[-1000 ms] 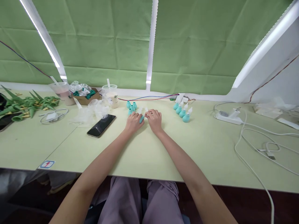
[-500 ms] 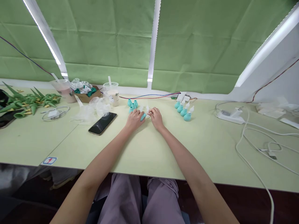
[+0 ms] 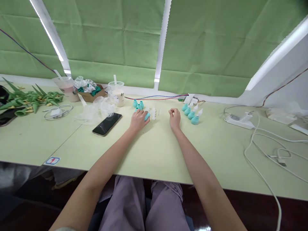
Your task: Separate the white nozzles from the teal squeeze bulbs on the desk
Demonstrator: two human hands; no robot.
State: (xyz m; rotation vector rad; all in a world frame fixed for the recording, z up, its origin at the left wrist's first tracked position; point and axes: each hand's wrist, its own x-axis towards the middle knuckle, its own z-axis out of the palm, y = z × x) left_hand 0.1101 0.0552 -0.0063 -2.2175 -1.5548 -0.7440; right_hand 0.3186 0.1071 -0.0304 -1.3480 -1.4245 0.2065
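Note:
My left hand is closed around a teal squeeze bulb that lies low over the table, partly covered by the fingers. Several more teal bulbs stand with open necks just beyond that hand. To its right are small translucent white nozzles. My right hand rests apart from these, its fingers curled with the tips together; whether anything small is in them is hidden. Beside it on the right, several teal bulbs with white nozzles fitted stand in a slanting row.
Left of my hands lie a black phone and crumpled clear plastic. Behind them are a drink cup and a cardboard box. Green plastic plant-like pieces lie far left. A power strip with white cables is at right.
My right hand has moved right, away from the left hand and the white nozzles, towards the row of fitted bulbs. My left hand keeps its bulb in nearly the same place.

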